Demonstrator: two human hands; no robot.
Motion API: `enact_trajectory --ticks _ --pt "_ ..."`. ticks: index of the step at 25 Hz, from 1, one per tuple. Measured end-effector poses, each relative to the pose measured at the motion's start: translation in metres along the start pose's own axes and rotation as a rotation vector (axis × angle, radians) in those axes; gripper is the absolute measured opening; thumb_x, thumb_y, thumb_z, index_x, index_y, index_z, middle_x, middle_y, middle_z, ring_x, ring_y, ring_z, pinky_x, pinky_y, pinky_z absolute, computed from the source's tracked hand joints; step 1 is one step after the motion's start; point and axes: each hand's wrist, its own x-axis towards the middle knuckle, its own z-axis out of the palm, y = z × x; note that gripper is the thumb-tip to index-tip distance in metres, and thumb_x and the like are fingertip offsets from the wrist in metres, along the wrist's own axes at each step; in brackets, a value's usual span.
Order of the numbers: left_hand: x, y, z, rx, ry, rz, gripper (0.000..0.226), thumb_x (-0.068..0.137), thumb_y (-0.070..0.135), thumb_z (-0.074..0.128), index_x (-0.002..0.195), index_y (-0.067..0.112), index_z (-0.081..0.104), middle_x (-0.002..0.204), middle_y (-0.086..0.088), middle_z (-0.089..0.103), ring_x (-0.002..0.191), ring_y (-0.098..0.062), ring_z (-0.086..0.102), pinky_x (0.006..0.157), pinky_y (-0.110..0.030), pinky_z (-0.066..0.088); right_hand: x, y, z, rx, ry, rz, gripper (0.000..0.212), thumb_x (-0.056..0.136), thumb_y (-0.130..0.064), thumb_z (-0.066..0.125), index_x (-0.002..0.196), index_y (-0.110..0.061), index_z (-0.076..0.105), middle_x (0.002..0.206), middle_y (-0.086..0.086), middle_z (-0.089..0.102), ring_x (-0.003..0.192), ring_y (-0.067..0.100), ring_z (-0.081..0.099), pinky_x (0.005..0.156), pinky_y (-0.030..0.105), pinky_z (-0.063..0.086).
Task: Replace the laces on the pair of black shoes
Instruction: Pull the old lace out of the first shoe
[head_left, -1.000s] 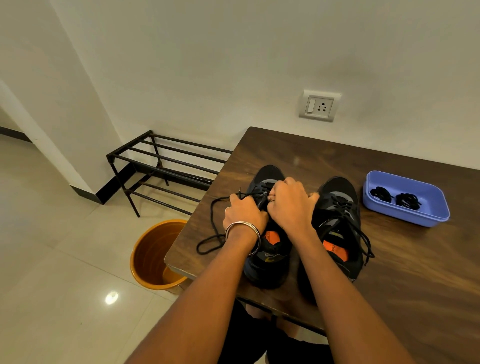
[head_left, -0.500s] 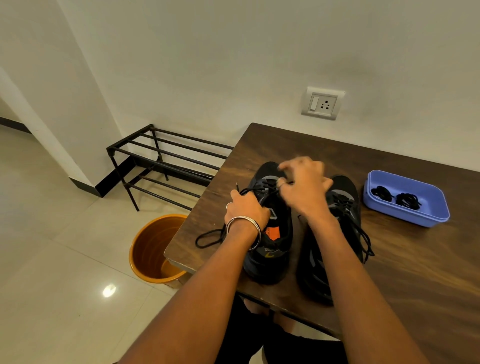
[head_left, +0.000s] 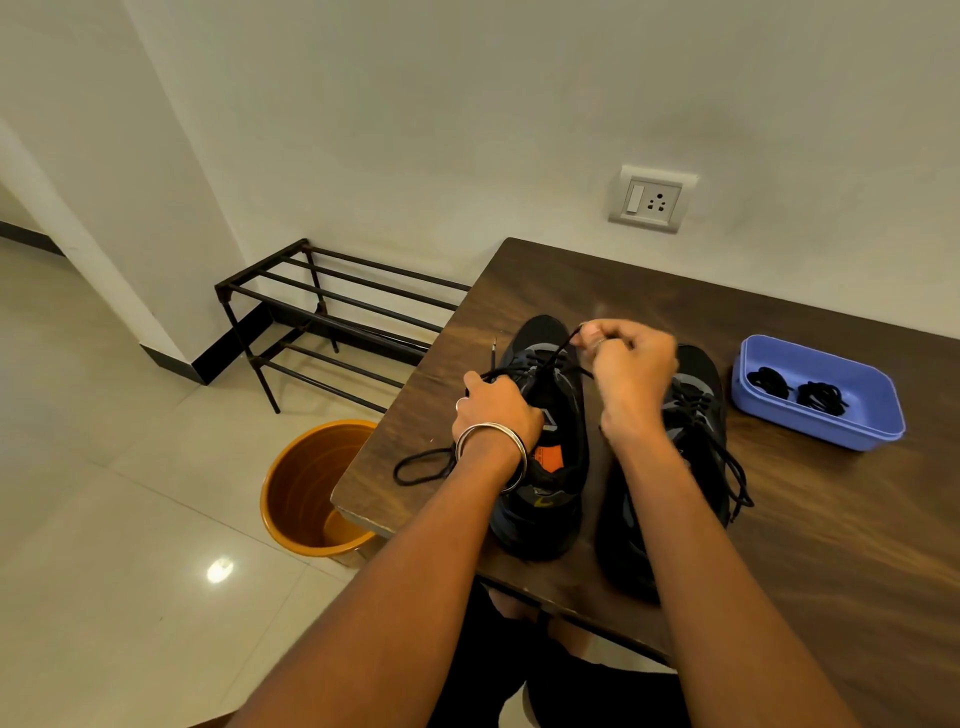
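Lace of the left black shoe, drawn up and away from the eyelets by the right hand, which pinches it between thumb and fingertips above the toe. One second ago this hand lay low against the tongue; it has since risen toward the far side, so a further span of lace has come free, and the old lace appears partly unthreaded. The left hand grips the other run of the same lace at the shoe's left edge, its loose loop trailing onto the tabletop. The right black shoe, just beside, remains laced. Two coiled black laces, probably the replacements, lie in the blue tray at the right. An orange bucket stands on the floor at left.
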Motion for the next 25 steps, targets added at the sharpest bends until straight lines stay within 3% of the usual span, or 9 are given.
enact_trajectory --ticks 2,4,6,8,11,13,16,21,25 --pt "-0.002 0.000 0.000 0.002 0.002 0.003 0.037 0.090 0.037 0.058 0.119 0.014 0.055 0.132 -0.012 0.035 0.111 -0.038 0.051 0.083 -0.042 0.045 0.004 -0.004 -0.007 0.265 0.089 0.118 0.024 0.089 -0.001 0.057 0.071 -0.011 0.069 0.071 0.007 0.070 0.078 0.026 0.072 0.076 0.036 0.060" --pt "-0.001 0.000 0.000 -0.003 -0.006 0.006 0.038 0.089 0.037 0.058 0.119 0.014 0.054 0.132 -0.012 0.035 0.111 -0.037 0.051 0.084 -0.042 0.045 0.009 -0.001 -0.011 -0.092 0.121 0.018 0.020 0.093 -0.010 0.055 0.077 -0.010 0.067 0.084 0.008 0.070 0.091 0.031 0.068 0.084 0.043 0.056" --pt "0.001 0.000 0.000 -0.008 -0.013 0.007 0.041 0.089 0.037 0.059 0.122 0.015 0.052 0.132 -0.012 0.035 0.111 -0.037 0.051 0.085 -0.043 0.046 0.007 0.004 -0.013 -0.657 0.084 -0.187 0.021 0.095 -0.020 0.055 0.108 -0.006 0.063 0.119 0.012 0.060 0.117 0.033 0.052 0.097 0.047 0.043" --pt "0.001 -0.001 -0.001 -0.005 -0.018 0.008 0.044 0.088 0.037 0.059 0.124 0.014 0.050 0.132 -0.012 0.035 0.112 -0.037 0.051 0.086 -0.043 0.046 0.006 0.003 -0.009 -0.944 -0.060 -0.379 0.045 0.091 -0.024 0.059 0.134 -0.014 0.049 0.139 0.009 0.042 0.131 0.030 0.032 0.105 0.047 0.028" --pt "0.002 -0.001 0.000 -0.007 -0.022 0.004 0.044 0.089 0.038 0.059 0.124 0.014 0.048 0.131 -0.012 0.035 0.110 -0.036 0.051 0.080 -0.041 0.044 -0.002 0.006 0.005 -1.172 -0.407 -0.502 0.035 0.088 -0.017 0.060 0.123 -0.018 0.060 0.131 0.005 0.047 0.125 0.028 0.036 0.101 0.046 0.032" --pt "0.003 -0.001 0.000 -0.014 -0.019 0.002 0.044 0.089 0.038 0.058 0.124 0.014 0.047 0.131 -0.012 0.035 0.109 -0.036 0.052 0.077 -0.039 0.042 -0.005 0.017 0.010 -1.252 -0.495 -0.504 0.025 0.088 -0.013 0.060 0.112 -0.012 0.065 0.121 0.008 0.052 0.115 0.030 0.048 0.089 0.042 0.041" --pt "0.003 0.000 0.001 -0.025 -0.029 0.000 0.043 0.089 0.037 0.058 0.125 0.014 0.048 0.133 -0.012 0.034 0.110 -0.036 0.052 0.080 -0.040 0.044 -0.002 0.022 0.010 -1.087 -0.360 -0.477 0.017 0.089 -0.013 0.059 0.101 -0.010 0.072 0.106 0.009 0.065 0.100 0.030 0.060 0.075 0.034 0.046" --pt "0.002 0.000 -0.001 -0.033 -0.037 -0.016 0.043 0.089 0.035 0.059 0.125 0.013 0.049 0.135 -0.011 0.034 0.108 -0.037 0.053 0.079 -0.039 0.044 -0.003 0.009 0.002 -0.534 -0.076 -0.218 0.013 0.088 -0.012 0.064 0.080 -0.016 0.074 0.084 0.000 0.072 0.080 0.010 0.064 0.080 0.027 0.050" --pt "0.001 0.000 -0.001 -0.019 -0.029 -0.006 0.043 0.089 0.034 0.059 0.125 0.013 0.049 0.137 -0.012 0.032 0.108 -0.038 0.054 0.076 -0.038 0.043 0.014 -0.009 -0.015 0.432 0.152 0.121 0.020 0.099 -0.007 0.047 0.083 -0.011 0.058 0.078 0.007 0.066 0.073 0.022 0.073 0.077 0.044 0.060"
